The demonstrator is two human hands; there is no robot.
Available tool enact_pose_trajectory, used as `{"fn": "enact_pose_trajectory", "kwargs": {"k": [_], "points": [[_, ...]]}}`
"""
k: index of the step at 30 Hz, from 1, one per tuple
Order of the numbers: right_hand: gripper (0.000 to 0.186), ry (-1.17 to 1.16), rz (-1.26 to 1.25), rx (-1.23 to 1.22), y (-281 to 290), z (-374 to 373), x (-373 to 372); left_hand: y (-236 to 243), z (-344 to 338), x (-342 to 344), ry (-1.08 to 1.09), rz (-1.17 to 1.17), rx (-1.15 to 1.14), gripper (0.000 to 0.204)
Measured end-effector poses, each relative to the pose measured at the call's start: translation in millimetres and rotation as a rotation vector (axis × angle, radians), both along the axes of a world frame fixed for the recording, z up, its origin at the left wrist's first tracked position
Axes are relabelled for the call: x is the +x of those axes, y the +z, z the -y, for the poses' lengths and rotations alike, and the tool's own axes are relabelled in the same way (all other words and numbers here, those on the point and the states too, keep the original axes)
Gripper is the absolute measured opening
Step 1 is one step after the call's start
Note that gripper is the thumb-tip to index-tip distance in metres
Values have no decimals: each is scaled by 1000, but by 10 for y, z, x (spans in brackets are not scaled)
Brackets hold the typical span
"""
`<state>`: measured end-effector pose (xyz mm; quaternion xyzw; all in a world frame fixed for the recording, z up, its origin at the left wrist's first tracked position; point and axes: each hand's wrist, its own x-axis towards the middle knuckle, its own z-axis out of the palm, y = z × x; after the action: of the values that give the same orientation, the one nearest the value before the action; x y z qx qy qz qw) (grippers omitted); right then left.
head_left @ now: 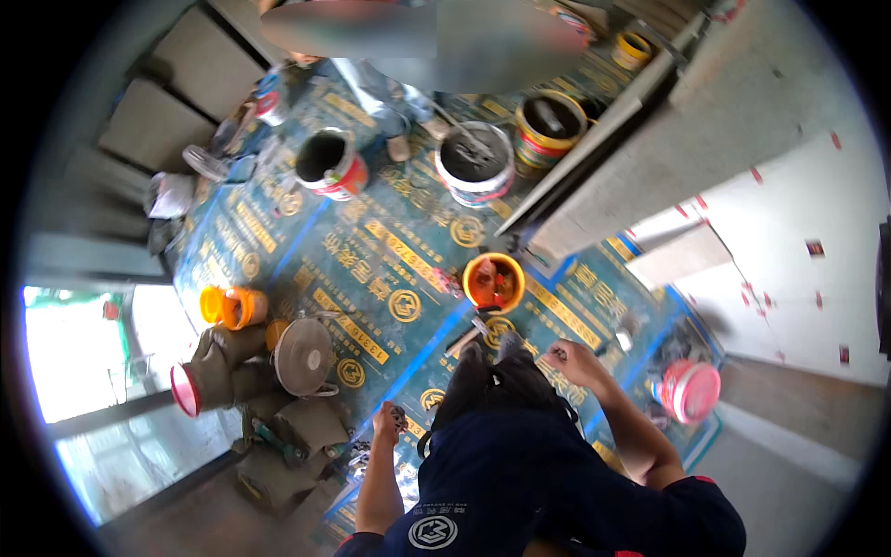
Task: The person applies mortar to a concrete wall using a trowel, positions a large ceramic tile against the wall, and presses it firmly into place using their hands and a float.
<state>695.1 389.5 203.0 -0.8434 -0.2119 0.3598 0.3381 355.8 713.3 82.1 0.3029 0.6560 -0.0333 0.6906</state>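
My left hand (pixel 386 423) hangs low beside my left leg, its fingers closed round a small bunch of dark grey pieces (pixel 399 418) whose kind I cannot make out. To the right of my legs, my right hand (pixel 574 361) is raised with its fingers curled together; whatever may be in them is too small to tell. Just ahead of my feet lies a hammer (pixel 469 336) with a pale handle. Beyond it stands a yellow bucket (pixel 468 290) with red and orange pieces inside.
Printed green sheeting (pixel 371 278) covers the floor. Ahead stand buckets of grey mortar (pixel 475 158) and a person's legs (pixel 376 97). A pink-lidded bucket (pixel 694 392) is at right, by the white tiled wall (pixel 789 251). Boxes and an orange tub (pixel 243 308) lie left.
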Motion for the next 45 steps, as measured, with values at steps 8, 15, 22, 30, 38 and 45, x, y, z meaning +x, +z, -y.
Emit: {"fn": "enact_pose_trajectory", "kwargs": {"k": [8, 15, 22, 30, 38, 45], "points": [[30, -2, 29, 6, -114, -527, 952, 230, 62, 244, 192, -130, 87, 28], [26, 147, -23, 55, -294, -1655, 1170, 90, -428, 563, 234, -24, 85, 35], [56, 259, -152, -47, -142, -3751, 1175, -474, -1247, 615, 99, -208, 75, 44], [86, 283, 38, -329, -1514, -6637, 1731, -715, -2536, 311, 28, -181, -90, 42], [45, 520, 200, -628, -2936, -8762, 2154, -526, -2442, -637, 299, -337, -289, 31], [35, 151, 27, -518, -3853, -8120, 2548, -700, -2644, -776, 13, -377, -265, 17]]}}
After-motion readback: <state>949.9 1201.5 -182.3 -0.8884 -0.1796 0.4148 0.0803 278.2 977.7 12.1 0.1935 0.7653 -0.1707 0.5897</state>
